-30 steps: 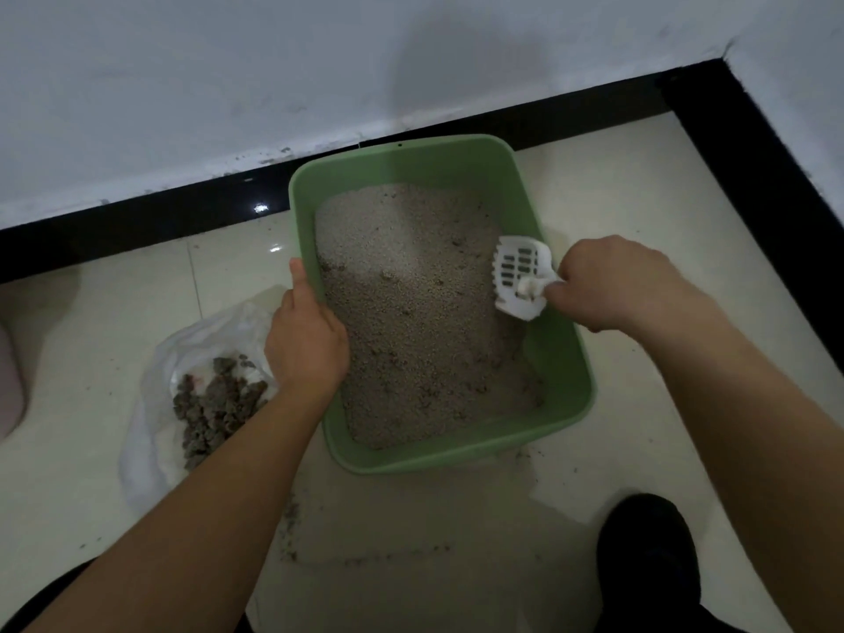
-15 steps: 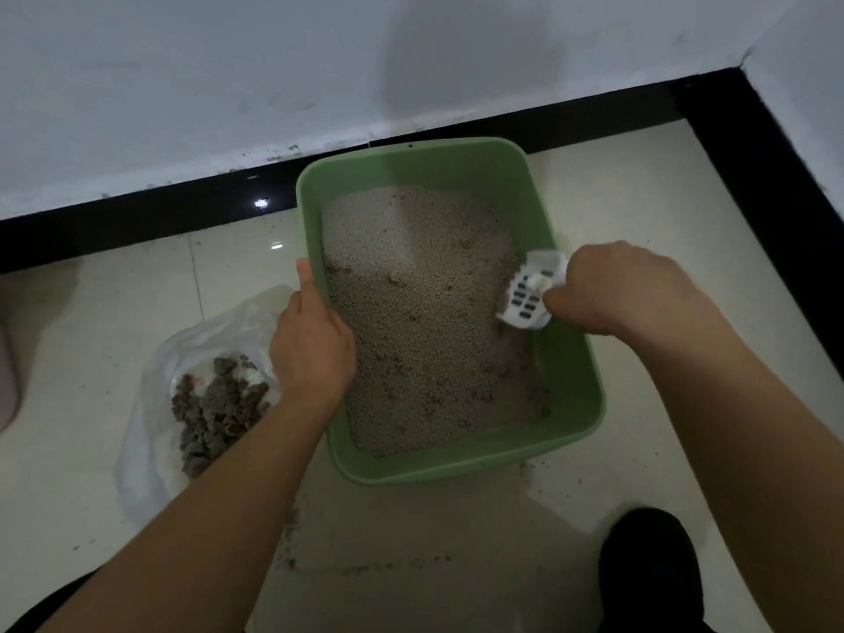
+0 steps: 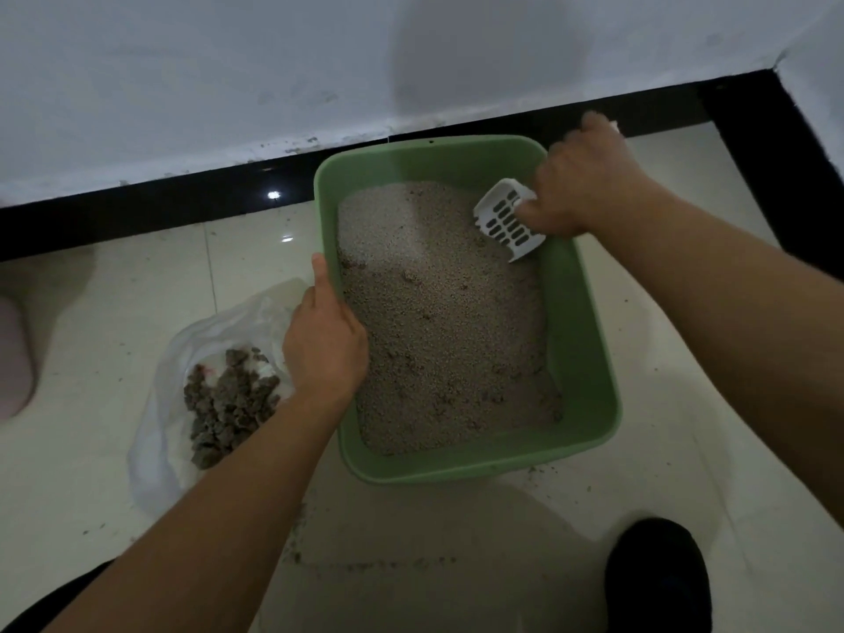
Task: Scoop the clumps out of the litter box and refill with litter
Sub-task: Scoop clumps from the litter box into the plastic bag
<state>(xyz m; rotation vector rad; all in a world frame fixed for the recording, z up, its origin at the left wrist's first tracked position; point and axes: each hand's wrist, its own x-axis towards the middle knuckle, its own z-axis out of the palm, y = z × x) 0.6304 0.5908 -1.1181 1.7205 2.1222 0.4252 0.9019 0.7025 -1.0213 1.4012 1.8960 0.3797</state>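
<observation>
Head view showed the green litter box (image 3: 580, 358) at frame centre, holding pale litter (image 3: 438, 312). Left hand (image 3: 326, 344) gripped its left rim. Right hand (image 3: 589, 180) clenched the white slotted scoop (image 3: 507, 226) at the box's upper right. Dark clumps (image 3: 228, 404) lay in a white bag (image 3: 150, 450) at lower left.

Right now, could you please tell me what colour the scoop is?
The scoop is white with rows of slots, seen clearly in the head view.
</observation>
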